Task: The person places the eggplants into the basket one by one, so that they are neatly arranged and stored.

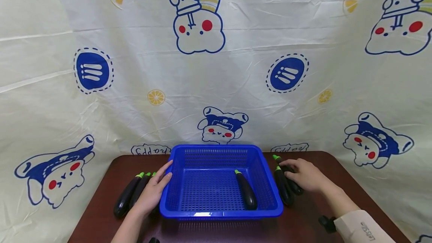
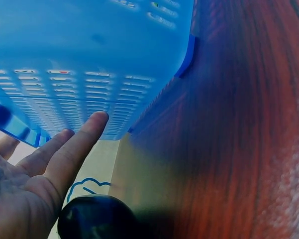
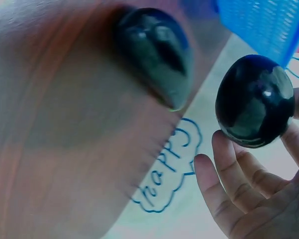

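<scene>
A blue perforated plastic basket (image 1: 221, 215) stands mid-table in the head view, with one dark eggplant (image 1: 247, 192) lying in its right half. My left hand (image 1: 153, 192) rests against the basket's left side; in the left wrist view its fingers (image 2: 72, 154) are stretched out along the slotted wall. To the right of the basket, my right hand (image 1: 307, 175) holds an eggplant (image 3: 255, 102) between thumb and fingers, its rounded end facing the right wrist camera. Another eggplant (image 1: 283, 186) lies beside it, close to the basket wall.
Several eggplants (image 1: 126, 197) with green caps lie left of the basket, partly hidden by my left arm. The brown table (image 1: 98, 216) ends at the back against a white printed curtain (image 1: 135, 66). A small black device (image 1: 327, 224) sits at my right wrist.
</scene>
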Demonstrator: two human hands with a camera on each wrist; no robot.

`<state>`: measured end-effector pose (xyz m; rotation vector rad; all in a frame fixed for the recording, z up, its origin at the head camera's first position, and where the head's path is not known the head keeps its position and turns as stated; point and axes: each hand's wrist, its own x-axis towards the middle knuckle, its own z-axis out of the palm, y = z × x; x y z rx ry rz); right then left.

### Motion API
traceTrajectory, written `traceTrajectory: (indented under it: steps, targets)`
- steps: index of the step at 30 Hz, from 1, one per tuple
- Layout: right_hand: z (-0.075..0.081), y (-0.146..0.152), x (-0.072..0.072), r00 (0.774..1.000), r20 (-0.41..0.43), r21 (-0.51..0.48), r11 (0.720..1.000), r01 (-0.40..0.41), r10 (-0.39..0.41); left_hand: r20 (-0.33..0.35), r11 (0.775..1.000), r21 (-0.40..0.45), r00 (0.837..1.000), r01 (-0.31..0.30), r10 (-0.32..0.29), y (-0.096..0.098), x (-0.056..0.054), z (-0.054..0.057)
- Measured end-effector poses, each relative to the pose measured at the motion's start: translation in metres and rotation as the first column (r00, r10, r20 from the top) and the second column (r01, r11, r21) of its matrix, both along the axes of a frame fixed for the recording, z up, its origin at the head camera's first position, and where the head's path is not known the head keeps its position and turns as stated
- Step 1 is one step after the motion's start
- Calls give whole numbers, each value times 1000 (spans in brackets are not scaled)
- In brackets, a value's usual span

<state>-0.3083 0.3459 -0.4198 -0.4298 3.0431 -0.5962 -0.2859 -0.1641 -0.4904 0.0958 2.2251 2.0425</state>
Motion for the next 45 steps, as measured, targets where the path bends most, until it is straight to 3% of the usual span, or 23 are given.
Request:
traceTrajectory:
  steps: [13, 20, 36, 45]
  targets:
    - [29, -28, 5, 998, -55, 19, 1000, -12, 13, -6, 999, -37, 1000, -9, 9, 0, -1, -1]
    - [42, -47, 10, 999, -30, 6, 1000, -29, 29, -2, 1000, -26, 1000, 6, -6, 0, 1, 0]
    - [46, -81, 14, 996, -53, -11, 997, -71, 71, 8, 1000, -28, 1000, 0, 0, -1, 1, 3]
    - [39, -98, 12, 994, -55, 14, 996, -93, 94, 4, 1000, -17, 1000, 6, -6, 0, 1, 2]
